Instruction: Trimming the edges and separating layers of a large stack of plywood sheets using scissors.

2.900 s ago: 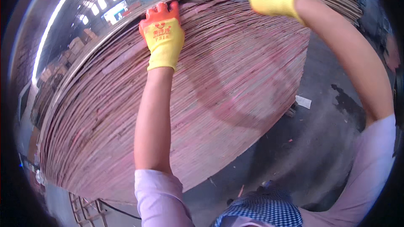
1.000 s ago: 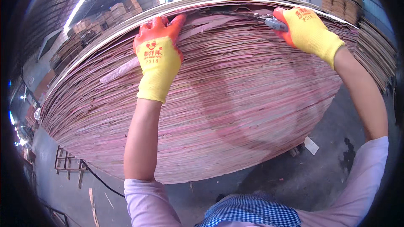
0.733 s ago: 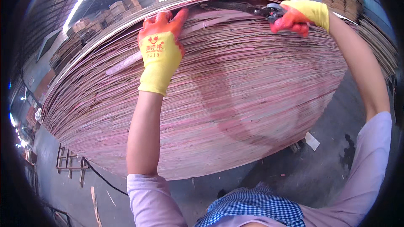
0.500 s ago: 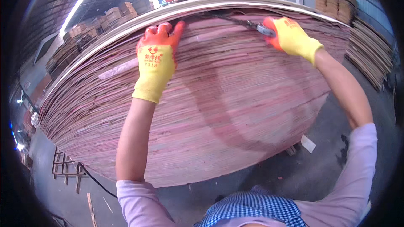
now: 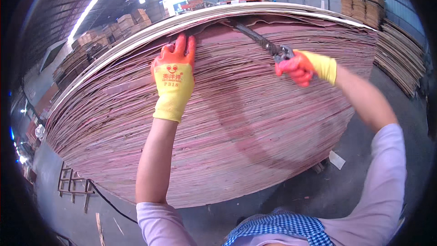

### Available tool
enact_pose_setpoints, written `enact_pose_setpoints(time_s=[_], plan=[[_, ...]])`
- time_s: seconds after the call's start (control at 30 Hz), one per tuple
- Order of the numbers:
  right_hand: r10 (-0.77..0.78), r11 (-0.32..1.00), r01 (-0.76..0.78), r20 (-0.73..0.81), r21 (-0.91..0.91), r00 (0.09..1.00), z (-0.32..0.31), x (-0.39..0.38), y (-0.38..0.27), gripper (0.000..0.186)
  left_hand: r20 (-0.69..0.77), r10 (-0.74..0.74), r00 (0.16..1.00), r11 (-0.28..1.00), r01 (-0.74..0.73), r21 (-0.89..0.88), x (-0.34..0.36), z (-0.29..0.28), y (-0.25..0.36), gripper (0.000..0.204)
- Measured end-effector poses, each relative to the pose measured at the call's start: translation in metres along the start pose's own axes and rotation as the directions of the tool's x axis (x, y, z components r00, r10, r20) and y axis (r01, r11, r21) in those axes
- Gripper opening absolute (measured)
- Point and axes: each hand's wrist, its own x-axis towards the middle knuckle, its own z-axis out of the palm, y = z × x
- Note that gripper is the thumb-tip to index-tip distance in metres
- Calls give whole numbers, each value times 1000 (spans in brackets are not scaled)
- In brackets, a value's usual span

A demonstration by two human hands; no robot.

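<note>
The long, dark, narrow tool [image 5: 260, 40] is tilting more steeply at the top of the tall, pink-edged sheet stack [image 5: 255, 130].
I'm seeing the yellow-and-red gloved right hand [image 5: 296, 67] dropping, curled around it, perhaps easing it out; whether the matching left hand [image 5: 175, 61] is pinching, I cannot tell.

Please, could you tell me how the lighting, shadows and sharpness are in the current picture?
Head view: fisheye bending bows the stack of sheets, and the corners go black; head view: a bright strip glares at upper left, a soft shadow crosses the stack; head view: the right forearm looks blurred, the left hand sharper.
</note>
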Motion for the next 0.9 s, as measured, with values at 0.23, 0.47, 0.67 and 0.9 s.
enact_pose_setpoints(time_s=[0.23,0.47,0.67,0.9], plan=[[-466,439,-259,-464,-860,753,51,1,-31,25,-55,50,997,996,-54,-70,-1,8,-16,75],[-715,118,-273,-272,-955,644,11,-7,-27,32,102,-46,994,999,48,-21,32,-13,8,76],[-17,662,-391,-535,-639,845,38,-38,-103,41,108,-31,994,999,33,-18,29,-14,7,73],[-252,149,-536,-556,-831,792,78,-18,-110,53,48,31,998,998,-29,-56,24,-9,0,73]])
